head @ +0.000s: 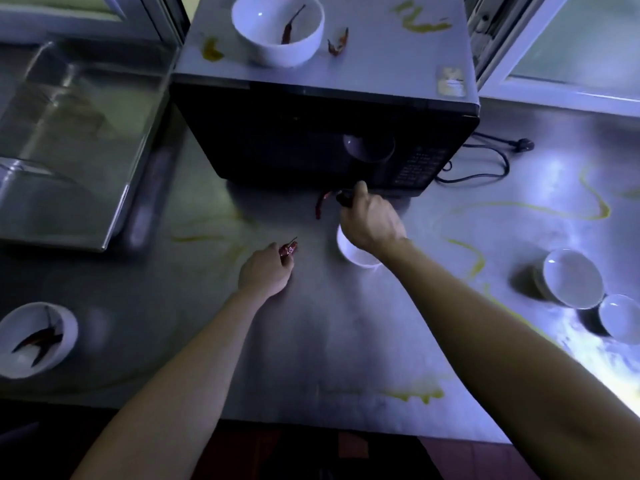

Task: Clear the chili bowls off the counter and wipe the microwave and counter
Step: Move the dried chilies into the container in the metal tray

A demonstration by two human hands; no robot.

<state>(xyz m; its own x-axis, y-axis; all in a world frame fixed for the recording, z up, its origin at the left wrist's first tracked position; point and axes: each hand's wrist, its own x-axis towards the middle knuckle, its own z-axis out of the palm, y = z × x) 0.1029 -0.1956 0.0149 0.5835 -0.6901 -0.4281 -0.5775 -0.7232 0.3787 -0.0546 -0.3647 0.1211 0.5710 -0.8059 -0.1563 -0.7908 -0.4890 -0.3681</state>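
My left grip (266, 270) pinches a red chili (288, 249). My right grip (369, 220) pinches a dark chili (343, 199). A loose chili (320, 205) lies just left of it, a white bowl (353, 256) under its wrist and the microwave (311, 140) just beyond.

Five white bowls (277, 29) are in view, with one microwave (325, 147), one steel sink (114, 216) and one power cord (491, 168). Dried red chilies (322, 204) number at least seven; those overlapping in one bowl cannot be counted exactly. Two hands appear: left hand (265, 271), right hand (370, 220).
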